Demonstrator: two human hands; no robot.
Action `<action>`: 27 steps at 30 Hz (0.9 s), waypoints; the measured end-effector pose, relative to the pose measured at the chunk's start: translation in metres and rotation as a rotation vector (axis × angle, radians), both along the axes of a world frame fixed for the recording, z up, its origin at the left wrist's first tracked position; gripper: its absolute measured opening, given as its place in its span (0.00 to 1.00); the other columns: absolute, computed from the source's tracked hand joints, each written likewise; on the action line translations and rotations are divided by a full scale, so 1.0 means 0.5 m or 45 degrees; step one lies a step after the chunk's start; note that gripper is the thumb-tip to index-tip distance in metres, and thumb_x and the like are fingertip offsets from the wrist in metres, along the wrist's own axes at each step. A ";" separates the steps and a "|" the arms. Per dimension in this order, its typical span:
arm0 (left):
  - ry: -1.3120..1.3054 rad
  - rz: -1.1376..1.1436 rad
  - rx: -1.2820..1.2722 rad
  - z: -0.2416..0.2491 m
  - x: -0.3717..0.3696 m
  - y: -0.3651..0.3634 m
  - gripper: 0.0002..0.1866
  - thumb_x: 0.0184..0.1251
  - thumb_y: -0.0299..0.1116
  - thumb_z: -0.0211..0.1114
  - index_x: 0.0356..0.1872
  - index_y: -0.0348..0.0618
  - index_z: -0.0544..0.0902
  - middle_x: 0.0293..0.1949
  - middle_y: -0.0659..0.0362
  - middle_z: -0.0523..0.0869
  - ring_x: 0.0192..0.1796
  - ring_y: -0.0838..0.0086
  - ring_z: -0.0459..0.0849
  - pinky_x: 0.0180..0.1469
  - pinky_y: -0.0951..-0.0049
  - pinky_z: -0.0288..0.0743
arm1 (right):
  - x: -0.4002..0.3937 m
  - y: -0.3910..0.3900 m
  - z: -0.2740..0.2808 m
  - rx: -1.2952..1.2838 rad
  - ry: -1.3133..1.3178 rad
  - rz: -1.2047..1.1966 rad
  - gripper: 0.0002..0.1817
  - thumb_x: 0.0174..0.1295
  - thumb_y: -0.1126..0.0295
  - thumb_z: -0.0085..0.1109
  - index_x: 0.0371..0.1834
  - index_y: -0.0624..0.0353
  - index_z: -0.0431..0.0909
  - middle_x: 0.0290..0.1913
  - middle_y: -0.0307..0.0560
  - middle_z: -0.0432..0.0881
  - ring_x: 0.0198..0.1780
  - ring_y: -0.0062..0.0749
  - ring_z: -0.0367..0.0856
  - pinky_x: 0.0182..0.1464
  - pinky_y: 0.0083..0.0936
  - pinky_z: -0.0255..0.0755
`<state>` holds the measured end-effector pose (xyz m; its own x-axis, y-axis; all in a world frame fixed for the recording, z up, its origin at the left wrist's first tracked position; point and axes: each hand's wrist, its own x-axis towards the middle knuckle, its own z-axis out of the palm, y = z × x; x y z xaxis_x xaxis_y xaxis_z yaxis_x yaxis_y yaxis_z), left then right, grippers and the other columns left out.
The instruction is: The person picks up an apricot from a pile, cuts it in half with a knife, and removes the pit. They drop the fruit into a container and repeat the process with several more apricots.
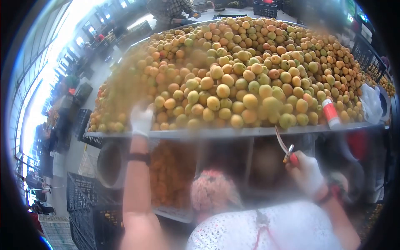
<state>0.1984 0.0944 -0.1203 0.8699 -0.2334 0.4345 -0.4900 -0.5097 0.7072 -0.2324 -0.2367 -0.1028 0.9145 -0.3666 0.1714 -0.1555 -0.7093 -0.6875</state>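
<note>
A large heap of yellow-green and orange round fruit [225, 83] fills the table, with its pale rim [233, 132] along the near side. My left hand [141, 120], in a white glove, reaches over the rim at the heap's left front; its fingers are blurred, and any held fruit is hidden. To the right, below the rim, my right hand [307, 171], also gloved, is closed around a red-handled tool with a curved metal blade [283, 141]. The blade points up toward the fruit. A red and white bottle [331, 113] leans on the heap near the right front.
A clear plastic bag [370, 103] lies at the right end. Dark crates stand at the upper right [368, 56] and lower left [81, 196]. Another person [171, 10] is across the table. Under the rim is a container of orange contents [173, 175].
</note>
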 end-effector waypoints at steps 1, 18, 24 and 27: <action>-0.020 0.031 0.087 0.010 0.027 -0.021 0.18 0.61 0.36 0.69 0.49 0.38 0.85 0.45 0.46 0.88 0.48 0.57 0.86 0.53 0.61 0.76 | 0.007 -0.004 -0.004 -0.089 0.015 0.039 0.10 0.57 0.75 0.66 0.42 0.59 0.79 0.30 0.59 0.83 0.33 0.55 0.85 0.33 0.39 0.78; -0.250 0.318 1.345 -0.018 0.330 -0.258 0.29 0.59 0.38 0.64 0.63 0.43 0.70 0.61 0.38 0.78 0.61 0.48 0.81 0.62 0.54 0.75 | 0.116 -0.057 -0.101 0.073 0.261 0.342 0.10 0.49 0.72 0.69 0.36 0.57 0.80 0.26 0.52 0.81 0.27 0.51 0.83 0.29 0.40 0.76; -0.145 0.410 1.193 0.019 0.257 -0.280 0.16 0.66 0.35 0.53 0.49 0.42 0.82 0.50 0.47 0.85 0.54 0.56 0.83 0.56 0.61 0.76 | 0.077 -0.062 -0.103 0.029 0.233 0.365 0.10 0.50 0.73 0.69 0.36 0.58 0.79 0.27 0.54 0.82 0.28 0.52 0.83 0.31 0.39 0.77; -0.125 0.338 0.571 0.003 0.268 -0.226 0.27 0.54 0.38 0.64 0.54 0.35 0.74 0.44 0.41 0.86 0.48 0.48 0.85 0.54 0.55 0.77 | 0.062 -0.060 -0.109 0.144 0.177 0.283 0.12 0.51 0.74 0.69 0.37 0.59 0.78 0.28 0.56 0.82 0.30 0.54 0.84 0.31 0.40 0.77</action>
<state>0.3325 -0.0187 -0.1189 0.8847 -0.1921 0.4247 -0.3555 -0.8674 0.3483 -0.2013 -0.2668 -0.1573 0.9864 -0.1639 0.0081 -0.1029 -0.6566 -0.7472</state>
